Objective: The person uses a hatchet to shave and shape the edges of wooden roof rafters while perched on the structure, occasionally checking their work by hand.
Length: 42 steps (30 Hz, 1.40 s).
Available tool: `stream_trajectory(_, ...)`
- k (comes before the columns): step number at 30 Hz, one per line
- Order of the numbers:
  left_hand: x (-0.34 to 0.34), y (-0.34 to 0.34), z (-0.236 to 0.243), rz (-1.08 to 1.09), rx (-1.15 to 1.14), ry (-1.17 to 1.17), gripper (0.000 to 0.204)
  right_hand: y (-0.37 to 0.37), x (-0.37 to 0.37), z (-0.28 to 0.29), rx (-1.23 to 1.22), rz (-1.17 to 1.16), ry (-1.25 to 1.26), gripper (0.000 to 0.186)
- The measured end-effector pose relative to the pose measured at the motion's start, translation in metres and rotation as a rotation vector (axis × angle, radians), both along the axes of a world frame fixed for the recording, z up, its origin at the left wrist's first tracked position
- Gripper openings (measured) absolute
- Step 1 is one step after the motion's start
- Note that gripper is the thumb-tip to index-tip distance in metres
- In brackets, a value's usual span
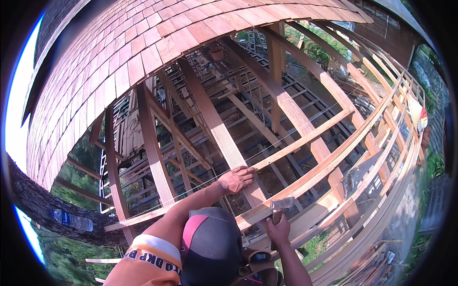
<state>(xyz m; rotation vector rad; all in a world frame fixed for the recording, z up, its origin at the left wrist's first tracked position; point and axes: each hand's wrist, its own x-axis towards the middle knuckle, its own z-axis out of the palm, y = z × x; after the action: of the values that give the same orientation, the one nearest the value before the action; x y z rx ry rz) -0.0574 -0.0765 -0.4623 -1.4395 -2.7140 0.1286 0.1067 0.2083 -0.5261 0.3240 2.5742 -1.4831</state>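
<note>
My left hand point(237, 179) grips a narrow batten point(300, 140) where it crosses a broad wooden rafter point(214, 133), with a thin line stretched alongside. My right hand point(277, 229) is closed around the handle of a hammer point(282, 203), whose metal head lies over a curved strip of wood point(305, 183), just right of that rafter. A dark rounded shape with a pink band point(210, 248) fills the bottom centre between my forearms, hiding part of the frame beneath.
Shingled roofing point(133, 43) covers the upper left. A tree trunk point(33, 195) with a plastic bottle point(71, 219) is at left. Through the open framing show metal bars, planks and a reddish container point(215, 53) below. Layered curved battens point(381, 181) run down the right; a wooden wall point(381, 28) stands behind.
</note>
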Motion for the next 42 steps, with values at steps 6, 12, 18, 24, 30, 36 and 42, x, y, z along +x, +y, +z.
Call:
stream_trajectory(6, -0.001, -0.005, -0.007, -0.006, 0.008, -0.004, 0.028, -0.001, 0.002, 0.004, -0.018, 0.001, 0.039, 0.049)
stream_trajectory(12, 0.000, -0.002, -0.005, 0.000, -0.008, 0.000, 0.031, -0.001, 0.002, -0.003, -0.017, -0.022, 0.051, 0.048)
stream_trajectory(18, -0.001, -0.001, -0.001, -0.001, -0.031, 0.006, 0.031, 0.000, 0.001, -0.006, 0.012, -0.017, 0.029, 0.049)
stream_trajectory(24, -0.001, -0.005, -0.004, -0.009, 0.000, 0.029, 0.031, -0.003, 0.001, -0.002, 0.011, -0.020, 0.030, 0.052)
stream_trajectory(30, 0.000, -0.010, -0.004, -0.003, -0.024, 0.022, 0.030, -0.005, 0.000, -0.002, -0.009, -0.010, 0.027, 0.051)
stream_trajectory(36, -0.010, 0.015, 0.001, -0.043, 0.055, -0.055, 0.027, 0.015, -0.002, 0.004, 0.218, -0.047, 0.477, 0.045)
stream_trajectory(42, 0.014, -0.008, 0.025, 0.365, 0.252, -0.526, 0.055, -0.023, -0.077, 0.197, 0.060, 0.437, 0.578, 0.043)
